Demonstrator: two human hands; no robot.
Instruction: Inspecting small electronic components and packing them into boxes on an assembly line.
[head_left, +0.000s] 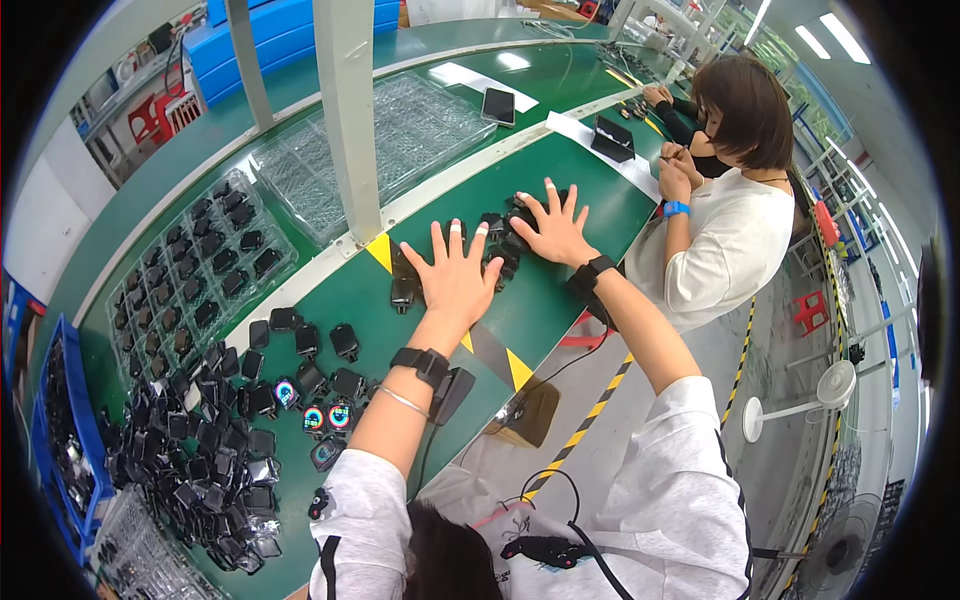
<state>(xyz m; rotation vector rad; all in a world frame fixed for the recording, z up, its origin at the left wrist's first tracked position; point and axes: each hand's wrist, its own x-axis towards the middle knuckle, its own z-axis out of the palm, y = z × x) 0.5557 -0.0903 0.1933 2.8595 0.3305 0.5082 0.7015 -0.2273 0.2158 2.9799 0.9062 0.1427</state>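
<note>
My left hand (455,285) lies with its fingers spread over a few black smartwatch bodies (402,292) on the green bench. Beside it my right hand (556,236) is spread too, palm down over more black watch bodies (505,265); the palms hide part of them. White bands wrap some fingertips of both hands. Close to my left forearm lie loose watch bodies (344,341), and several have lit, coloured round dials (314,418). A large heap of black watch bodies (205,440) spreads farther left.
A clear plastic tray (285,240) holds watch bodies in rows at the left. Behind the white post (348,130) lies a stack of clear trays (420,120), with a phone (498,107) beside it. A blue bin (95,480) stands far left. A co-worker (735,220) sits at the right.
</note>
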